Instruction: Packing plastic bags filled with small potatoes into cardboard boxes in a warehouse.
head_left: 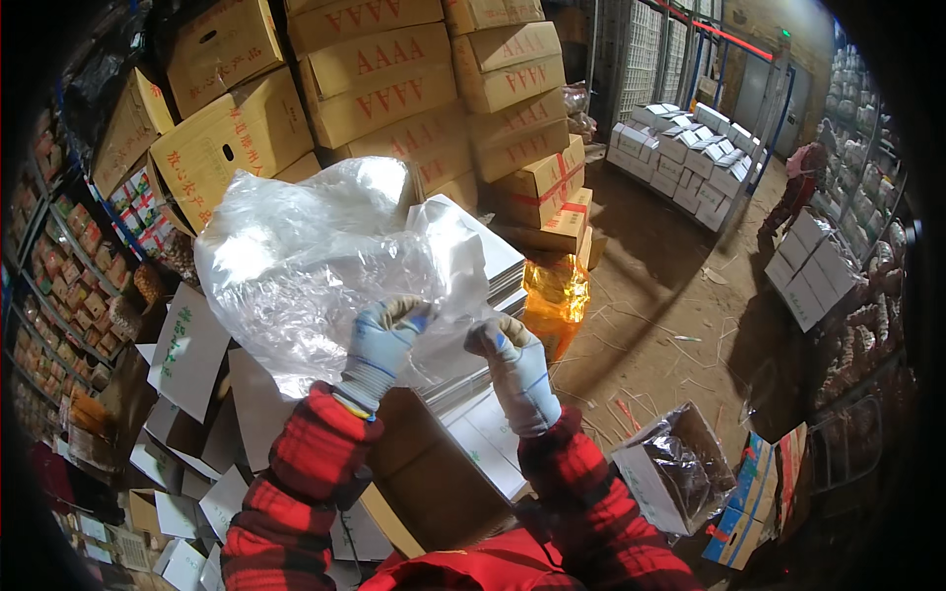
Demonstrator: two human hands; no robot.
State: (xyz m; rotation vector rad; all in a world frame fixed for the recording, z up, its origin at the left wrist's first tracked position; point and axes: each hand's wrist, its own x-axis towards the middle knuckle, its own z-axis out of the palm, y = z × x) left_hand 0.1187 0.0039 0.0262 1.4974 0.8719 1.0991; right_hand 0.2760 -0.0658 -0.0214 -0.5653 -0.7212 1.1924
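Observation:
Both my hands wear pale blue work gloves. A large crumpled heap of clear plastic film (305, 256) spreads in front of me, over a stack of flat white cardboard (504, 268). My left hand (382, 347) is closed on the film's near edge, its fingers curled. To its right, my right hand (516, 374) pinches the same film between thumb and fingers, and a thin stretch of it runs between the two hands. Below them, close to my body, stands an open carton (434, 483) with a brown inside.
Brown cartons (379, 64) are stacked high behind the film. Open white boxes (192, 355) crowd the left. A box lined with dark plastic (680, 468) stands on the floor at right. Farther off are stacked white boxes (680, 163), loaded racks and another person (796, 187).

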